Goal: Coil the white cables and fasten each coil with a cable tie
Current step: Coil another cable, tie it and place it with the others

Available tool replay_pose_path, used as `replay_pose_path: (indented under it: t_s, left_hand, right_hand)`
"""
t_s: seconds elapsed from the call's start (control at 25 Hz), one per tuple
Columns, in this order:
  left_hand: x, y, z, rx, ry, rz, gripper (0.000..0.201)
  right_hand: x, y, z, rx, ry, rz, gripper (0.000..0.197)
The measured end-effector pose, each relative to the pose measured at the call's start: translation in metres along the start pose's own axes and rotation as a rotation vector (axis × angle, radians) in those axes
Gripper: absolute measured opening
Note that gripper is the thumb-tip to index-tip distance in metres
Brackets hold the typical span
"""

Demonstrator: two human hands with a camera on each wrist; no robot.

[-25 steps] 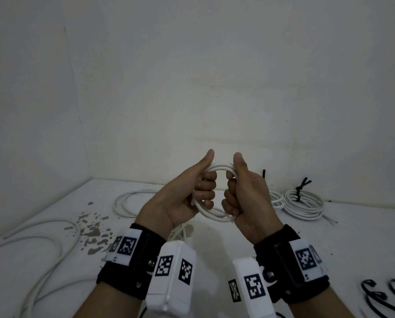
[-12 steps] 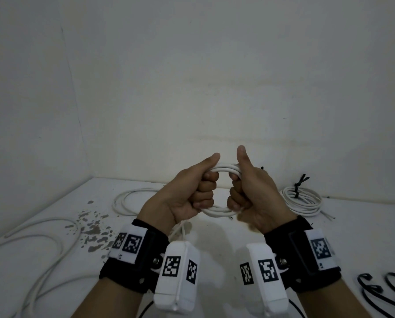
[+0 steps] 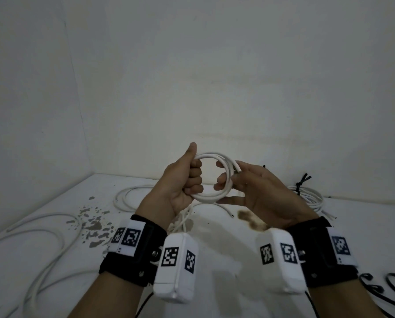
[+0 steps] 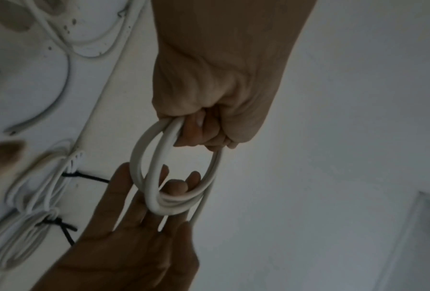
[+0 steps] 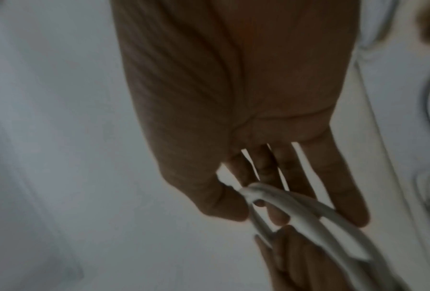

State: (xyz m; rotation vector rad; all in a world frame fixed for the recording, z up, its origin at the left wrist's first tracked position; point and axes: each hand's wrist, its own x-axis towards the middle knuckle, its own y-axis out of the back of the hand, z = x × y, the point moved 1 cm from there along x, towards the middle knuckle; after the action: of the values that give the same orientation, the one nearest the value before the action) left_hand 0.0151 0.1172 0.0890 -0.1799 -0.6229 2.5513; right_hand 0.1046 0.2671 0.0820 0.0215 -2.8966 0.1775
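The left hand (image 3: 180,189) gripped the coil (image 3: 215,177) in a fist — the right hand (image 3: 258,191) lay open, straight fingers touching it.

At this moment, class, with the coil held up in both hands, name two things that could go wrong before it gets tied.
1. Only the left hand has a firm grip on the coil; the right hand is spread open against it, so the loops could spring apart.
2. The cable's free end sticks out near the right fingers, untucked, and may unwind.
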Motion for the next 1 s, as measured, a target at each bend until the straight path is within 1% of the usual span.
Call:
replay_pose_path:
  t_s: [0.08,0.12,0.2,0.4,0.52,0.6,0.72,0.8,0.88,1.0]
  left_hand:
    - [0.001,-0.001,0.002,-0.082,0.051,-0.051,0.051]
    - [0.001,-0.001,0.002,-0.103,0.068,-0.068,0.052]
    - [0.001,-0.001,0.003,-0.111,0.072,-0.074,0.052]
    - [-0.001,-0.002,0.004,-0.011,-0.02,0.005,0.047]
    - [-0.004,-0.003,0.005,0.039,-0.055,0.005,0.048]
    - [-0.005,-0.005,0.004,0.073,-0.077,-0.009,0.049]
    - [-0.007,-0.006,0.005,0.159,-0.131,-0.016,0.049]
    - [-0.009,-0.006,0.005,0.262,-0.151,-0.027,0.05]
    - [-0.01,-0.007,0.004,0.321,-0.152,-0.04,0.052]
    - [-0.01,-0.007,0.003,0.349,-0.147,-0.022,0.052]
  right_hand:
    - [-0.004,0.006,-0.001,0.071,0.03,-0.084,0.037]
    - [-0.005,0.007,0.0,0.083,0.04,-0.095,0.044]
    - [-0.004,0.005,0.002,0.043,0.051,-0.043,0.049]
    - [0.002,0.002,0.003,-0.129,0.092,0.138,0.035]
    - [0.004,-0.003,0.004,-0.203,0.12,0.207,0.028]
    - [0.005,-0.005,0.003,-0.269,0.131,0.252,0.028]
    - [0.003,-0.006,-0.001,-0.277,0.122,0.237,0.031]
    - [0.0,-0.004,-0.005,-0.265,0.139,0.234,0.03]
    - [0.0,0.0,-0.008,-0.388,0.215,0.326,0.028]
    - [0.002,0.005,-0.009,-0.71,0.383,0.483,0.019]
